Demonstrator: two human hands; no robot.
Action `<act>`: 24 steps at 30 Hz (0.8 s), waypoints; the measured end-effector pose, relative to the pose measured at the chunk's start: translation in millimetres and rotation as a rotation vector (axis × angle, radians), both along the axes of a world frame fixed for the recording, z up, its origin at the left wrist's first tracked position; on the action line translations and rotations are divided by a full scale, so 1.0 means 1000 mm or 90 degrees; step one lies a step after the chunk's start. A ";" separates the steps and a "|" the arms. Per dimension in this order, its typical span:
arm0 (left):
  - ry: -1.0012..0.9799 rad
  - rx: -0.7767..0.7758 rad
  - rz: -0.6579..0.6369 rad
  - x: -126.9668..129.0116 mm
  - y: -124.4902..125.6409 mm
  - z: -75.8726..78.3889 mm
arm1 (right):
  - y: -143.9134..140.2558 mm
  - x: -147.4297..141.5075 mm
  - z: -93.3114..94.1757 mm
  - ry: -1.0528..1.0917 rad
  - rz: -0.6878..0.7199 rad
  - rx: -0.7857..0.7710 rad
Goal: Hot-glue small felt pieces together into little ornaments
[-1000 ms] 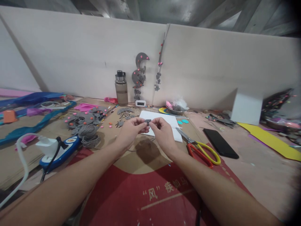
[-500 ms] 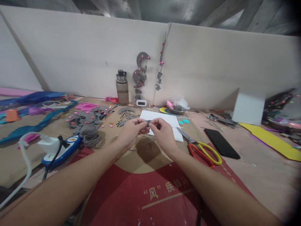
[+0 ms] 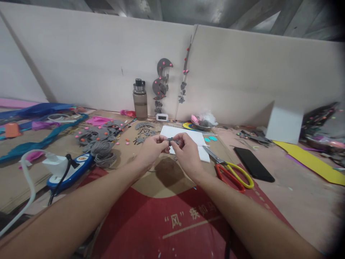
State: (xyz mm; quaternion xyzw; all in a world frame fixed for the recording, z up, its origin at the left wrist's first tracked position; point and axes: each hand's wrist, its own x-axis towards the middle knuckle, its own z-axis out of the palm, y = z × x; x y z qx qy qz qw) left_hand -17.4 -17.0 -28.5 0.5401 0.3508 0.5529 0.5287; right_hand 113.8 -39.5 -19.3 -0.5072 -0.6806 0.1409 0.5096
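My left hand and my right hand meet above the table's middle, fingertips pinched together on a small grey felt piece. A thin grey thread hangs from it toward the cardboard. Just behind my hands lies a white sheet. Red and yellow scissors lie on the table right of my right hand.
A black phone lies right of the scissors. Left are grey felt cut-outs with pink dots, a grey thread bundle and a blue and white glue gun. A bottle and hanging grey ornaments stand at the wall.
My right hand has turned slightly and closed in on the left; the pinched piece stays between both hands. The view shifted a little.
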 end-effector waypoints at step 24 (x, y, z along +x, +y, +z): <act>0.582 0.294 0.111 -0.018 -0.009 0.024 | 0.009 0.008 -0.002 -0.155 0.055 -0.022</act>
